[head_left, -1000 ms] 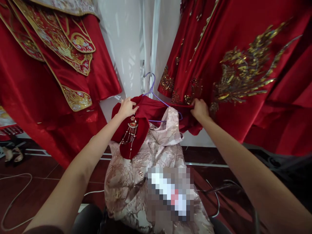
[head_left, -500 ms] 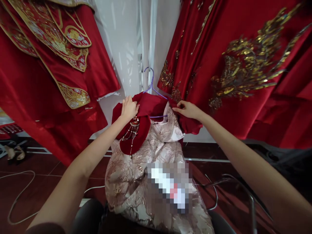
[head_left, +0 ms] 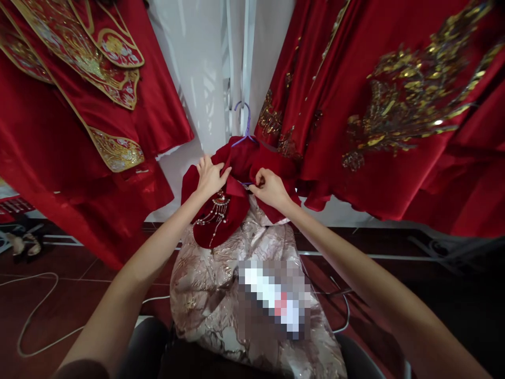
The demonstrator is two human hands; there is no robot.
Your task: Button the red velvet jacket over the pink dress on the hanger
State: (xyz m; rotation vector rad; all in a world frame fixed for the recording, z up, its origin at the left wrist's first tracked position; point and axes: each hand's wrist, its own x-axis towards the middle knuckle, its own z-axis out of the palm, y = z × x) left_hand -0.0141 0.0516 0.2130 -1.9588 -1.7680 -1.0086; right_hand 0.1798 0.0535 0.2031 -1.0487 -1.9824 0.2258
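Both hands on the red velvet cape (head_left: 241, 160), which sits over the shoulders of the patterned dress (head_left: 221, 295) on a purple hanger (head_left: 248, 118). Left hand (head_left: 212, 178) pinches 1 front edge, just above the beaded tassel (head_left: 220, 205); right hand (head_left: 271, 190) grips the other, fingers curled. 2 front edges near each other, gap between. Embroidered red garment (head_left: 153, 105) hangs at left.

left hand (head_left: 211, 178) and right hand (head_left: 271, 190) are bare, forearms (head_left: 136, 273) too. dark sleeve (head_left: 83, 370) on the left, dark grey pants (head_left: 147, 339) down below.
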